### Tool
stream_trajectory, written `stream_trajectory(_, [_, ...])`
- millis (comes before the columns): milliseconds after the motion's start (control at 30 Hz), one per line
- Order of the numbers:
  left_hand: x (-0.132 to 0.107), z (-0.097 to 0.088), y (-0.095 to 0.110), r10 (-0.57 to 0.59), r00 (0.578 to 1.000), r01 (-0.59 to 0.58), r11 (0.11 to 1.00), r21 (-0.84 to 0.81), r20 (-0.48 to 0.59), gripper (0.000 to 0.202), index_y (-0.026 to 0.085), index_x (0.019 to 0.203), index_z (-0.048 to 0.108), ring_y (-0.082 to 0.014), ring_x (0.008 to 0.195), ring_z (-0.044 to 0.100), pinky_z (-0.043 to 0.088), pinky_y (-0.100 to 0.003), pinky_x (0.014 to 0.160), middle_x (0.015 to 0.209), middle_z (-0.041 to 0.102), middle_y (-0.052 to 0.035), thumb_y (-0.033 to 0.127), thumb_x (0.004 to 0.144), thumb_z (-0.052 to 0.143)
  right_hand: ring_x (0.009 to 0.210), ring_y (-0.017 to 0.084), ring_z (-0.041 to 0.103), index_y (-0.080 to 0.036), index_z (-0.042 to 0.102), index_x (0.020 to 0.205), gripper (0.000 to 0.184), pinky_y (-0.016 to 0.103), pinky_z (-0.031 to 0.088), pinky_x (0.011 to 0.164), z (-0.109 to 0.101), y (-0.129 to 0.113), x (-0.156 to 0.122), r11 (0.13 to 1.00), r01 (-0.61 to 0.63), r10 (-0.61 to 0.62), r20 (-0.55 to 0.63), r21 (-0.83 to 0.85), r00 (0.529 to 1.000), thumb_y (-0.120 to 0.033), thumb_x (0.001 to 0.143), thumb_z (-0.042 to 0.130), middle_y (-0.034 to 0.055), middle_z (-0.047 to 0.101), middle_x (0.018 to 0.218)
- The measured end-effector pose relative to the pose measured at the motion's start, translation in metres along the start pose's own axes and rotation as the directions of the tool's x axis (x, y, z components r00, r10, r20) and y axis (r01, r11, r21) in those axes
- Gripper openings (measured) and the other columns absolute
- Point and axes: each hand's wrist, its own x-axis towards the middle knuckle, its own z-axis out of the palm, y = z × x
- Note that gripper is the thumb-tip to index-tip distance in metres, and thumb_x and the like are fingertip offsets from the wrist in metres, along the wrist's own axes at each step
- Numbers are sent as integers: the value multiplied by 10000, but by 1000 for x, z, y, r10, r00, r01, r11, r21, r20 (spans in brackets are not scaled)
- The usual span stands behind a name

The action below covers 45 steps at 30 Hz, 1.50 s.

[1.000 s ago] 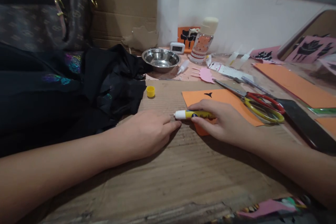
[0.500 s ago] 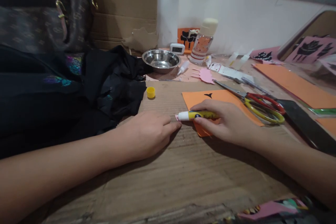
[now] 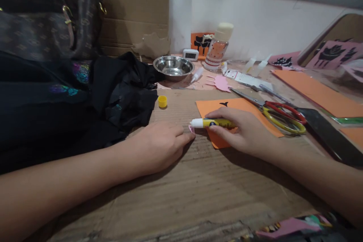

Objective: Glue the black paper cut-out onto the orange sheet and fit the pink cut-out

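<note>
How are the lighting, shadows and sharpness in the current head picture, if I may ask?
Head view: rather dim light, with soft shadows below the left hand and right hand; head view: bright glints on the metal bowl; head view: lettering on the yellow tube too blurred to read.

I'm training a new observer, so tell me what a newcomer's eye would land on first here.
Likely the yellow tube in the right hand at centre, its white tip near the left hand. The scissors, with one red and one yellow handle, lie beyond the right hand, and the shiny bowl stands farther back, beside the black cloth.
</note>
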Motion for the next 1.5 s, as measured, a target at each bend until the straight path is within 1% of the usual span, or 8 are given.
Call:
stream_trajectory(200, [0, 1, 0, 3, 1000, -3, 1000, -2, -3, 349, 138, 1248, 656, -261, 763, 698, 566, -395, 655, 874, 725, -89, 163, 988, 426, 1007, 289, 698, -180, 681, 1167, 266, 418, 545, 859, 8, 5, 0, 1000, 5, -5, 15, 6, 1000, -275, 947, 566, 122, 752, 1121])
stream_trajectory(300, [1, 0, 0, 1, 1000, -1, 1000, 2, -6, 336, 134, 1237, 654, -263, 731, 688, 564, -400, 642, 841, 720, -78, 163, 984, 434, 1052, 302, 682, -199, 654, 1259, 342, 436, 539, 888, 5, 7, 2, 985, -109, 118, -62, 133, 991, -353, 975, 543, 120, 738, 1173])
stream_trajectory(400, [1, -1, 1, -9, 1000, 9, 1000, -1, -9, 334, 123, 1254, 626, -251, 699, 677, 560, -394, 641, 839, 730, -74, 163, 997, 417, 916, 245, 681, -216, 665, 1160, 330, 372, 549, 821, 0, 5, 4, 865, -234, 263, -4, 443, 965, -461, 998, 513, 72, 734, 986])
stream_trajectory(500, [1, -3, 2, -37, 999, 36, 999, -29, -12, 353, 118, 1320, 554, -237, 731, 688, 558, -374, 676, 876, 743, -78, 163, 1011, 389, 921, 208, 648, -222, 639, 1079, 294, 335, 527, 860, -3, 1, 4, 696, -252, 259, 92, 672, 962, -487, 982, 557, 48, 684, 946])
stream_trajectory(633, [1, -4, 2, -72, 996, 68, 994, -81, -47, 293, 156, 1256, 550, -228, 759, 693, 539, -341, 674, 908, 742, -67, 168, 984, 441, 889, 187, 586, -229, 618, 1164, 351, 333, 487, 871, 0, 2, 2, 589, -284, 273, 145, 757, 951, -507, 950, 615, 25, 609, 960])
stream_trajectory(900, [-6, 3, -7, -9, 992, 7, 1000, -14, -123, 128, 198, 964, 592, -206, 728, 642, 471, -324, 664, 813, 684, -23, 191, 1007, 472, 767, 148, 549, -198, 581, 969, 322, 310, 445, 765, 8, 13, 2, 415, -255, 205, 184, 873, 961, -520, 975, 591, 9, 585, 907])
stream_trajectory(1300, [-6, 2, -4, 36, 987, -26, 997, 69, -153, 175, 192, 900, 588, -190, 690, 589, 443, -310, 641, 764, 651, -16, 178, 1014, 456, 589, 102, 394, -225, 525, 1100, 478, 244, 316, 545, 3, 2, 3, 464, -308, 271, 198, 830, 942, -527, 818, 766, -54, 484, 805])
stream_trajectory(1500, [-5, 1, -4, 23, 990, -16, 998, 53, -140, 178, 193, 891, 596, -186, 693, 599, 459, -309, 650, 772, 661, -16, 165, 1001, 459, 548, 98, 303, -233, 483, 924, 405, 243, 249, 507, 8, 6, 2, 483, -270, 275, 149, 833, 950, -585, 878, 679, -76, 387, 722])
